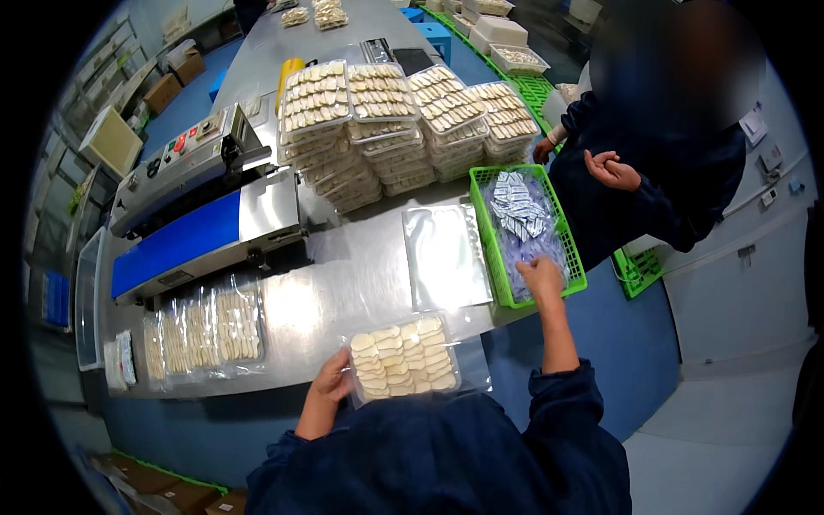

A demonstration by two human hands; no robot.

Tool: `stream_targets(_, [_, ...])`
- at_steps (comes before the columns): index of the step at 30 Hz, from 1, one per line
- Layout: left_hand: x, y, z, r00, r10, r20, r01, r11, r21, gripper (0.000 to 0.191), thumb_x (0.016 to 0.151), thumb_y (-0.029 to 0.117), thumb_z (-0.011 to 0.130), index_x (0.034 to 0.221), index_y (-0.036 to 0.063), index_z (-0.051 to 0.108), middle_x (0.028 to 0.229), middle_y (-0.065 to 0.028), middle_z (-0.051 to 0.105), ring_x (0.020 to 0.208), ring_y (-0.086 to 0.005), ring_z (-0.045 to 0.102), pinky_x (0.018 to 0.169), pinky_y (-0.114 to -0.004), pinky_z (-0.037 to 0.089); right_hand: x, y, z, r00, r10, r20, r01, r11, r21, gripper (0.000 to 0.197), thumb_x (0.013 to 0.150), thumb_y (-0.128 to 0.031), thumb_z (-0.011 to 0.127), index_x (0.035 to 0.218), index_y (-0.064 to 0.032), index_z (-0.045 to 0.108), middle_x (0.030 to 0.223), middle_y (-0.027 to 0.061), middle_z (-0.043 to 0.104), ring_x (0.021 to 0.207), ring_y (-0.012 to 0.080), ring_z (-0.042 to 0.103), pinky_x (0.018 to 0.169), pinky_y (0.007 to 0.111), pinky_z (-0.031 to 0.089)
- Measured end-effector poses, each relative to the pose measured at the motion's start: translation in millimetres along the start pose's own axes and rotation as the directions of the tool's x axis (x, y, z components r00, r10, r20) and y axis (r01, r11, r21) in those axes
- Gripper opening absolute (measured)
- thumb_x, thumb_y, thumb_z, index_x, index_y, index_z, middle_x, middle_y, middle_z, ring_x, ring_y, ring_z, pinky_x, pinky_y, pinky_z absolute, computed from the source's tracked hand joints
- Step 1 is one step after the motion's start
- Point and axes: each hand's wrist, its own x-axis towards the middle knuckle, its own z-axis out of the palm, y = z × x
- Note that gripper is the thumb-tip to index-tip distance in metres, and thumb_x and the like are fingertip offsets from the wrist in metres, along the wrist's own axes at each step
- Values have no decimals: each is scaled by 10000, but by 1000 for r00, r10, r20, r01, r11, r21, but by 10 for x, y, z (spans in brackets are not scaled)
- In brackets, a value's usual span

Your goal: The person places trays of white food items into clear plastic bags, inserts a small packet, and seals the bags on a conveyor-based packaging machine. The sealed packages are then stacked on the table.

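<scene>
My left hand (334, 375) grips the left edge of a clear plastic tray of pale dried slices (404, 357), which lies in a clear bag at the table's front edge. My right hand (542, 278) is over the near end of a green plastic basket (477, 212), its fingers bent at the small purple-tinted clear packets (508, 257); whether they pinch one is too small to tell. White and blue printed sachets (518, 206) lie in the basket's far half. Left of the basket lies a stack of flat clear plastic bags (444, 257).
Tall stacks of filled trays (380, 93) stand behind. At left is a sealing machine (187, 151) with a blue conveyor belt (180, 241); bagged trays (238, 325) lie in front of it. A co-worker (618, 154) stands at right beyond the basket, hands apart from mine.
</scene>
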Motion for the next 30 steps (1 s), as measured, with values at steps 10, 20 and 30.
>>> stream_targets(10, [295, 269, 228, 970, 187, -156, -207, 971, -122, 503, 929, 393, 288, 1242, 10, 384, 1236, -135, 452, 1132, -285, 433, 975, -392, 334, 325, 540, -62, 990, 7, -144, 48, 924, 379, 106, 694, -56, 607, 770, 17, 611, 625, 61, 590, 518, 117, 543, 486, 244, 435])
stream_targets(20, [234, 262, 399, 957, 266, -115, -263, 964, 44, 530, 938, 404, 221, 1257, 6, 363, 1268, -133, 415, 1166, -256, 398, 985, -357, 318, -686, -1013, -655, 919, -342, 197, 185, 815, 549, 73, 706, -30, 636, 750, 20, 606, 623, 20, 582, 554, 78, 526, 501, 201, 417])
stream_targets(30, [260, 119, 360, 988, 145, 60, -144, 989, -23, 565, 930, 426, 193, 1298, 14, 311, 1319, -140, 362, 1207, -292, 356, 1009, -409, 284, -1047, -995, 125, 290, -335, 897, -838, 365, 407, 639, 870, -511, 380, 1200, 34, 414, 1153, 169, 500, 1047, 258, 497, 903, 367, 401])
